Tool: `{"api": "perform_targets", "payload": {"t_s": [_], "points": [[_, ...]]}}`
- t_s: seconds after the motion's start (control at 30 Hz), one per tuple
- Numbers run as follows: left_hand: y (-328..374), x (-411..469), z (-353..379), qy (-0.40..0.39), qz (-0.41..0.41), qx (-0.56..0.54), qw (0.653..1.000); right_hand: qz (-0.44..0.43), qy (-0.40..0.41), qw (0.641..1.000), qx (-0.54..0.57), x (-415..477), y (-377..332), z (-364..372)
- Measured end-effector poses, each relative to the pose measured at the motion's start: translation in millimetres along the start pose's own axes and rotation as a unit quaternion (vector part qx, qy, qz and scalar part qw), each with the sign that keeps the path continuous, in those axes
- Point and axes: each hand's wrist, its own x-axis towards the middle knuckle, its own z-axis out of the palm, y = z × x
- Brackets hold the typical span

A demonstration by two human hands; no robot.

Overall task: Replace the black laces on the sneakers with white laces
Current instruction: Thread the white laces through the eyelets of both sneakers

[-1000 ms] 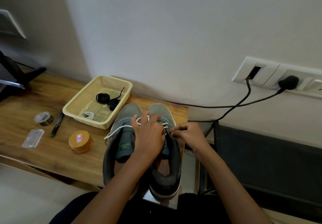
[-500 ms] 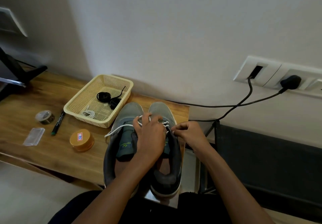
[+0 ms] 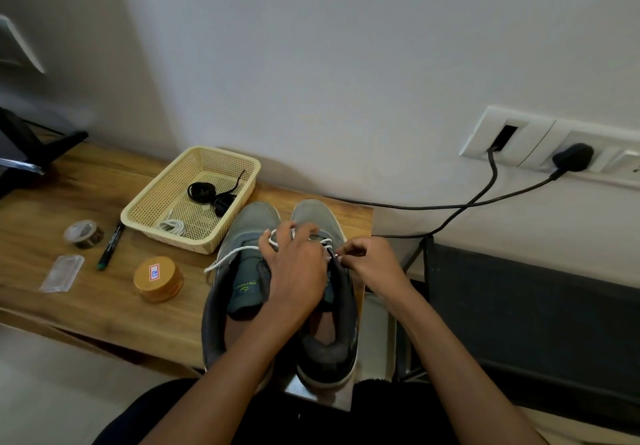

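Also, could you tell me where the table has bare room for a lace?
Bare wood lies behind the tape roll, left of the basket, and along the front edge near the clear case and tin. The sneakers, left hand and right hand crowd the right end.

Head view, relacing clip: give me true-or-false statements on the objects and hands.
Both sneakers stand on the table, toes toward the wall. True.
The basket holds only black laces. False: a white lace bundle lies in it too.
The right hand pinches the white lace at the sneakers. True.
The marker lies in the basket. False: it lies on the table beside the tape roll.
The left hand rests flat on the table. False: it holds white lace over the sneakers.
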Motion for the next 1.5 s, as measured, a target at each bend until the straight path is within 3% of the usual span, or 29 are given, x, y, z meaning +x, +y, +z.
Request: {"api": "perform_targets", "payload": {"t_s": [0.47,0.67,0.77,0.87,1.03,1.23,1.4,1.5], "points": [[-3,1,-18,-0.039,-0.011,0.059,0.997,0.076,0.003,0.995,0.059,5,-3,-2],[-4,1,-19,-0.064,-0.013,0.066,0.996,0.121,-0.016,0.980,0.156,5,-6,-16],[-4,0,-22,-0.068,-0.001,0.059,0.996,0.110,0.029,0.993,0.003,7,3,-23],[-10,3,-30,-0.038,-0.017,0.022,0.999,0.037,0.079,0.987,-0.134,10,2,-22],[-22,2,-42,-0.012,-0.067,0.038,0.997,-0.084,0.039,0.947,-0.307,10,-6,-16],[-21,3,-39,-0.002,-0.067,0.067,0.995,-0.080,0.058,0.939,-0.330,12,-5,-18],[-22,3,-40,0.003,-0.081,0.051,0.995,0.079,0.196,0.931,-0.297,17,8,-44],[-20,3,-41,-0.014,-0.082,0.049,0.995,0.101,0.186,0.945,-0.251,18,13,-53]]}}
